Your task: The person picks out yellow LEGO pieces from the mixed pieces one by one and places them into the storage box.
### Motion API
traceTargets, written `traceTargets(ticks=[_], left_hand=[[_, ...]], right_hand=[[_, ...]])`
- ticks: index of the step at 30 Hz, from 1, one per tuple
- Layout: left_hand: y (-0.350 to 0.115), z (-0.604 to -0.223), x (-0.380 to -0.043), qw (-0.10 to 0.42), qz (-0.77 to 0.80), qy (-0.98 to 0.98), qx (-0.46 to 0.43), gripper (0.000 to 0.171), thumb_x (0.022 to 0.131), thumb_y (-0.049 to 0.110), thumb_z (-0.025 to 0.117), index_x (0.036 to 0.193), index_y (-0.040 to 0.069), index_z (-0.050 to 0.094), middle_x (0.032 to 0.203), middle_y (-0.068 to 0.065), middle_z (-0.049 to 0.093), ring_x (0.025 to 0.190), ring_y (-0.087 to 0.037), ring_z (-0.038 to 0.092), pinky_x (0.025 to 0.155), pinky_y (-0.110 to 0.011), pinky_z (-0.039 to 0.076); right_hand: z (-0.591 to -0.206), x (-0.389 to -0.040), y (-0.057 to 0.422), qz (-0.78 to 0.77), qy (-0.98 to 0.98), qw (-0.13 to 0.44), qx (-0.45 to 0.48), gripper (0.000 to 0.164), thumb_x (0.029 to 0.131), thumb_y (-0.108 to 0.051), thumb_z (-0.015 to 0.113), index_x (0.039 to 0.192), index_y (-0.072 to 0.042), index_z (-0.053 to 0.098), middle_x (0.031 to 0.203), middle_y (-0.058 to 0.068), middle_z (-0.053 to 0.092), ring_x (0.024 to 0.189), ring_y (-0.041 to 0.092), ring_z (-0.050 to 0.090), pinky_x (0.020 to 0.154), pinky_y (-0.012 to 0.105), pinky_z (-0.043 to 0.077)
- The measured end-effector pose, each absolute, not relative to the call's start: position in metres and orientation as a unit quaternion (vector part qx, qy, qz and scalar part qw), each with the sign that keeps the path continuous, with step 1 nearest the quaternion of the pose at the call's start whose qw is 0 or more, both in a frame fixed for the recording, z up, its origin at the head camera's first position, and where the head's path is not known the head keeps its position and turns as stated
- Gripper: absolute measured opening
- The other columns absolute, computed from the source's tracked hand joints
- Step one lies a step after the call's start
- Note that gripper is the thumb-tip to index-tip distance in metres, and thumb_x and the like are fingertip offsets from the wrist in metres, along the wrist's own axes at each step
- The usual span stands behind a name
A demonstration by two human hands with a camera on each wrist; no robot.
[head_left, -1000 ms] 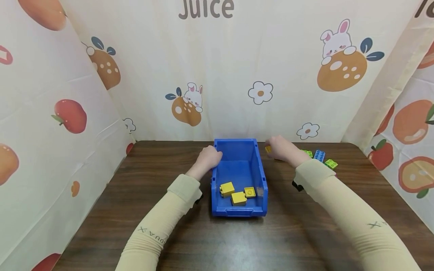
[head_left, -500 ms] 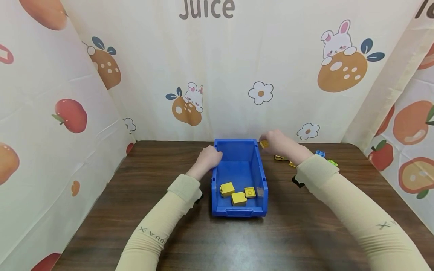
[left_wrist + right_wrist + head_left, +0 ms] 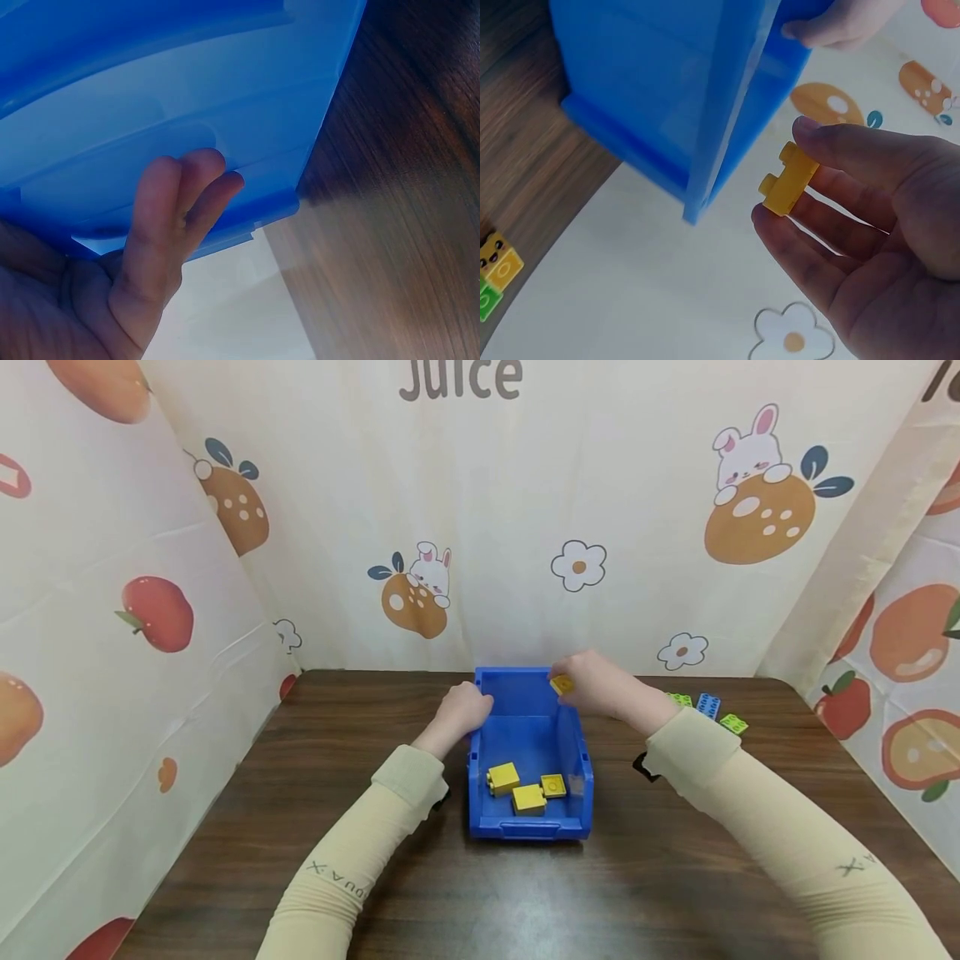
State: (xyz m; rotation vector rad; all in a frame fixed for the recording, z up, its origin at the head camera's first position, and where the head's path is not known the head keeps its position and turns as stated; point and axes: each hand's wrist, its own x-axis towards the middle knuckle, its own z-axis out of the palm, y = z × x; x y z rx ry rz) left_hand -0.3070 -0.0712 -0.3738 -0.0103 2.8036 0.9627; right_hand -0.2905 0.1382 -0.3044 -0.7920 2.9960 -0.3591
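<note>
A blue storage bin (image 3: 529, 832) stands on the table with its low front lip toward me. My left hand (image 3: 461, 708) grips the bin's left rim near the back, thumb over the inside; in the left wrist view its fingers (image 3: 154, 225) lie along the outer wall. Over the bin's back right corner, my right hand (image 3: 600, 687) pinches a yellow toy building brick (image 3: 793, 184) between thumb and fingertip, its two studs showing in the right wrist view. Three yellow bricks lie on the bin floor near the front: one at left (image 3: 502, 778), one in the middle (image 3: 529, 800), one at right (image 3: 553, 786).
Right of the bin, partly behind my right forearm, lie a blue brick (image 3: 707, 705) and a light green brick (image 3: 733, 724). The right wrist view shows a yellow brick with a printed face (image 3: 493, 253). A printed curtain (image 3: 510, 527) hangs behind the wooden table (image 3: 360, 718).
My right hand has moved left with the yellow brick, from beside the bin to over its back right corner. My left hand has kept its hold on the rim.
</note>
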Motion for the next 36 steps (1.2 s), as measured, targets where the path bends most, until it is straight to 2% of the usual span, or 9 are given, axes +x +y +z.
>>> traceTargets(ticks=[6,13,19,25,32,36], left_hand=[[-0.072,-0.375,-0.308,0.087,0.321,0.943,-0.004,0.044,0.097,0.024,0.043,0.055,0.009,0.043,0.046,-0.001,0.036,0.053,-0.029,0.061,0.036,-0.021,0.038],[-0.072,-0.374,-0.306,0.093,0.330,0.940,-0.004,0.042,0.097,0.025,0.043,0.059,0.008,0.046,0.047,-0.002,0.037,0.064,-0.034,0.066,0.038,-0.022,0.043],[-0.073,-0.374,-0.307,0.097,0.336,0.937,-0.006,0.042,0.098,0.026,0.044,0.062,0.006,0.051,0.047,-0.003,0.040,0.049,-0.026,0.060,0.048,-0.030,0.052],[-0.073,-0.374,-0.307,0.100,0.334,0.937,-0.006,0.043,0.097,0.025,0.044,0.059,0.007,0.048,0.046,-0.002,0.039,0.038,-0.017,0.049,0.038,-0.023,0.042],[-0.073,-0.373,-0.307,0.098,0.328,0.940,-0.008,0.042,0.097,0.024,0.044,0.058,0.008,0.046,0.046,-0.002,0.038,0.041,-0.020,0.053,0.036,-0.023,0.040],[-0.073,-0.372,-0.306,0.097,0.326,0.940,-0.007,0.042,0.097,0.024,0.043,0.058,0.008,0.046,0.045,-0.002,0.039,0.051,-0.028,0.063,0.036,-0.023,0.042]], right_hand=[[-0.305,-0.281,0.127,-0.107,0.950,0.025,-0.291,0.031,0.082,-0.007,0.071,0.113,-0.004,0.066,0.115,0.015,0.065,0.105,0.031,0.061,0.085,0.043,0.053],[-0.310,-0.274,0.117,-0.086,0.932,0.058,-0.349,0.033,0.082,-0.010,0.072,0.115,-0.008,0.066,0.116,0.011,0.064,0.109,0.028,0.060,0.086,0.040,0.053],[-0.320,-0.271,0.110,-0.075,0.920,0.076,-0.377,0.034,0.081,-0.011,0.074,0.114,-0.010,0.067,0.116,0.009,0.065,0.108,0.024,0.060,0.087,0.037,0.053],[-0.331,-0.268,0.106,-0.065,0.905,0.092,-0.410,0.034,0.080,-0.011,0.074,0.113,-0.011,0.067,0.113,0.007,0.066,0.105,0.022,0.062,0.085,0.034,0.054],[-0.341,-0.270,0.100,-0.036,0.894,0.116,-0.432,0.033,0.081,-0.009,0.073,0.114,-0.008,0.066,0.114,0.007,0.066,0.106,0.022,0.062,0.087,0.034,0.053],[-0.345,-0.272,0.096,-0.019,0.893,0.140,-0.427,0.033,0.082,-0.006,0.071,0.114,-0.007,0.066,0.115,0.008,0.066,0.106,0.023,0.062,0.086,0.035,0.053]])
